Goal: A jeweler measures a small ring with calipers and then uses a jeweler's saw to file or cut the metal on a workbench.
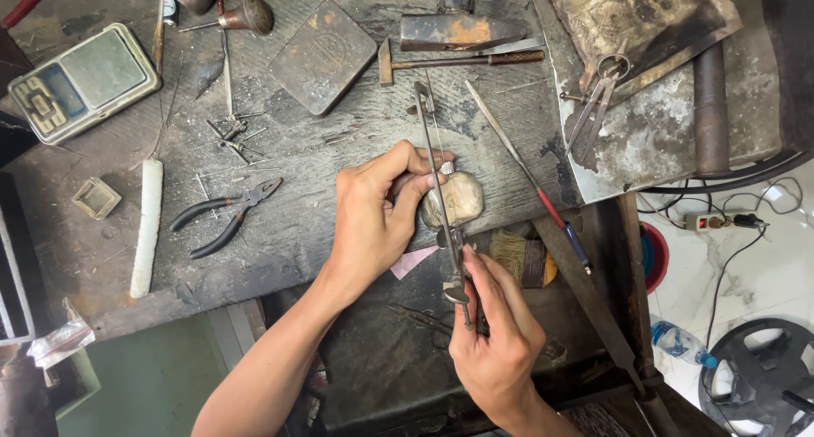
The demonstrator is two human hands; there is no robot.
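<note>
Fingers of the left hand (377,217) were curled shut around a small pale piece (446,161), pinching it at the fingertips against a rounded, cream-coloured wooden peg (458,200) that jutted from the front edge of the workbench (280,233). The right hand (496,339) was closed around the lower end of a jeweller's saw frame (441,191), thumb and fingers wrapped about its handle, with the thin metal frame running up and away past the left fingertips to its far end near the middle of the bench. Whether the blade touched the pale piece could not be told.

Just beside the peg, on the right, lay a worn brush (521,259), and a slim file with a red and blue handle (530,178) slanted across the bench edge. Black-handled pliers (225,217) lay open to the left of the left hand, with a white stick (146,225) farther left. A small hammer (458,61) and a dark square plate (322,57) lay beyond, and a digital scale (83,81) sat at the far left corner. Metal tweezers (598,98) rested on a stained sheet at the right.
</note>
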